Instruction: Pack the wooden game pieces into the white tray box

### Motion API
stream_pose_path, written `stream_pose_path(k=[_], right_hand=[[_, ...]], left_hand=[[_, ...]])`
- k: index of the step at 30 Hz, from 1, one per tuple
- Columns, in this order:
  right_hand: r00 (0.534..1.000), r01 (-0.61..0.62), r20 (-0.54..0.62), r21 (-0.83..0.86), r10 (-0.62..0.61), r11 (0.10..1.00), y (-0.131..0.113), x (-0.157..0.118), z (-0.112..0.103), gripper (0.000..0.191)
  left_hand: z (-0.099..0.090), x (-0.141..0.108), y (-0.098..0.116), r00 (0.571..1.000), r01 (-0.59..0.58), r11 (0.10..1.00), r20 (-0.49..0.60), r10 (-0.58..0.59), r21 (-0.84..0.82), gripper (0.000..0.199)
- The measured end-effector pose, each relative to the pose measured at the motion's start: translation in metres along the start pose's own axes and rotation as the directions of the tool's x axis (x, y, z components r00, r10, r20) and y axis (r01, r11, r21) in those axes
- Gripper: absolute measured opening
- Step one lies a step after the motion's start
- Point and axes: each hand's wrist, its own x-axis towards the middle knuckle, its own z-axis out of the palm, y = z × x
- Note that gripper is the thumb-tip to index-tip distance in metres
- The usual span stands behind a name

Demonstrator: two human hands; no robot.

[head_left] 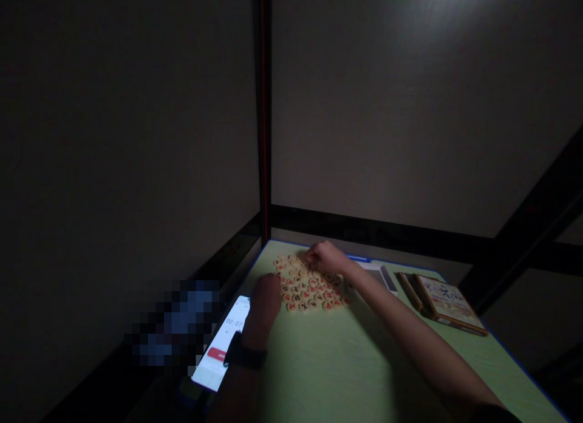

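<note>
Several round xiangqi pieces (300, 288), with red and black characters, lie flat in close rows on a pale green table. Some pieces toward the far side show blank faces. My right hand (325, 256) reaches over the far edge of the group, its fingers bent down and drawn together at the pieces. Whatever is between those fingertips is hidden. My left hand (266, 294), curled and in shadow, rests by the near left edge of the pieces. Its fingertips are turned away, so I cannot make out what they hold. A dark band circles the left wrist.
A lit phone (221, 344) showing a timer lies at the table's left edge, partly behind my left wrist. Beyond my right forearm sits an open grey-white tray or box (385, 279). Flat printed boxes (450, 302) lie to the right. Walls stand close behind and left.
</note>
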Motion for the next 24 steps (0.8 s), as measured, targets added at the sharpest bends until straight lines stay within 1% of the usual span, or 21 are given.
stream_pose_path(k=[3,7,16,22,24], right_hand=[[0.998,0.009,0.061,-0.026,-0.008,1.000,0.009,-0.010,-0.004,0.029],[0.995,0.023,0.097,-0.076,-0.016,0.997,0.009,-0.017,-0.001,0.030],[0.988,-0.030,0.146,-0.147,0.052,0.989,0.018,-0.011,0.005,0.026],[0.982,-0.072,0.165,-0.143,0.096,0.987,0.021,-0.009,0.010,0.036],[0.980,-0.082,0.166,-0.140,0.105,0.987,0.022,-0.008,0.011,0.037]], left_hand=[[-0.001,0.000,0.001,1.000,0.003,1.000,0.017,-0.003,-0.002,0.036],[-0.003,0.000,0.001,1.000,-0.004,1.000,0.002,0.004,0.021,0.037],[0.000,0.001,0.001,0.999,-0.004,0.999,-0.032,0.005,0.032,0.035],[0.002,0.002,0.001,0.999,0.000,1.000,-0.053,0.001,0.004,0.034],[0.001,0.002,0.001,0.999,0.001,1.000,-0.053,-0.001,-0.005,0.034]])
